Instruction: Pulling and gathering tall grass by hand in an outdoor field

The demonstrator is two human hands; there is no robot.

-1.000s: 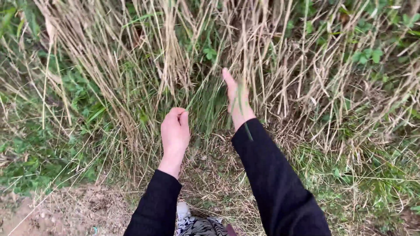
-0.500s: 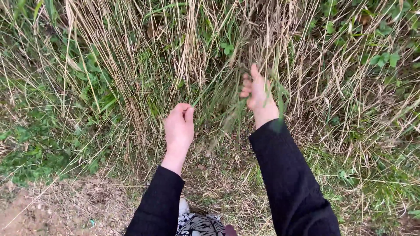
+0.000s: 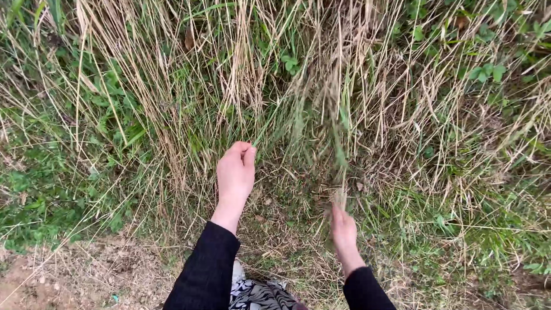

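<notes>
My left hand (image 3: pixel 235 172) hangs over the foot of a clump of tall dry grass (image 3: pixel 241 74), its fingers curled shut; I see nothing in it. Lower and nearer to me, my right hand (image 3: pixel 344 228) is blurred by motion. It is closed on a thin bunch of grass stalks (image 3: pixel 336 126), which stretches up from the fist into the clump. Both arms wear black sleeves.
Green weeds (image 3: pixel 482 72) grow at the upper right and along the left. Bare brown soil (image 3: pixel 74 275) lies at the lower left. A patterned black-and-white cloth (image 3: pixel 261 294) shows between my arms at the bottom edge.
My right hand has dropped from high in the grass down towards me, closing on stalks and drawing them along. The left hand has stayed curled in about the same place.
</notes>
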